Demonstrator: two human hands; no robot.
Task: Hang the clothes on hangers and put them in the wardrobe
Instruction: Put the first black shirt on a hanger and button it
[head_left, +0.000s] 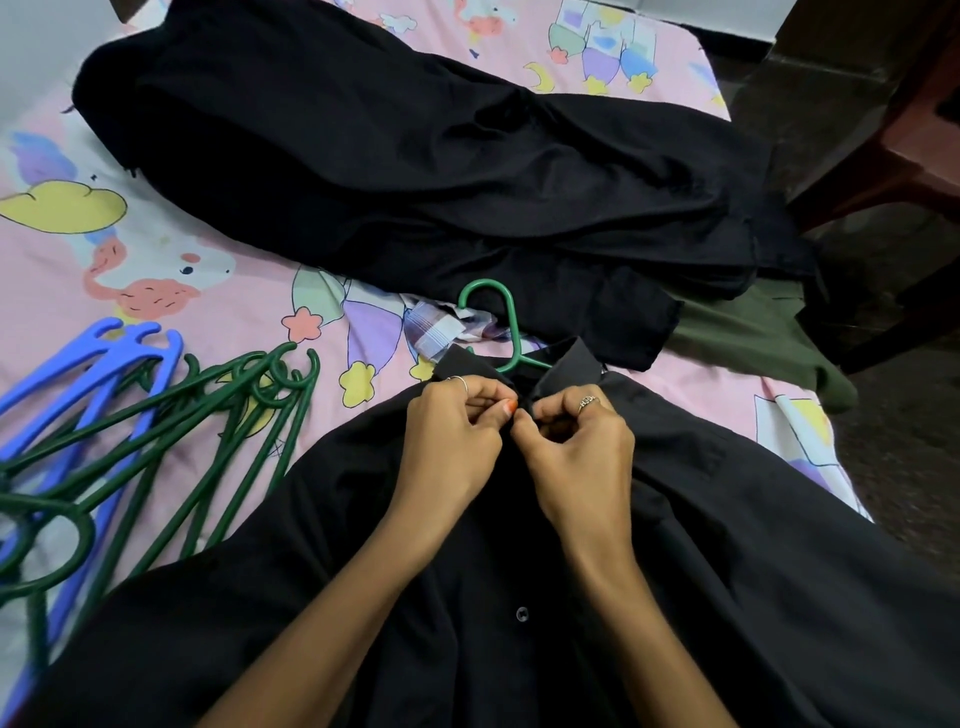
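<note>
both hands (514, 431) pinching black shirt (727, 571) collar

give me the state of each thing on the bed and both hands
black collared shirt: flat, on green hanger, hook out of collar
left hand: pinching the shirt below collar
right hand: pinching the shirt below collar
pile of green and blue plastic hangers: loose, unused
dark clothes heap: unhung

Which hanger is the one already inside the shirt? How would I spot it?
Look at the pink cartoon bedsheet, then at the black shirt lying nearest the person, where both hands pinch the placket just below the collar. A green hook pokes out of that collar. It is lighter green than the dark green hangers piled with blue hangers on the left.
</note>
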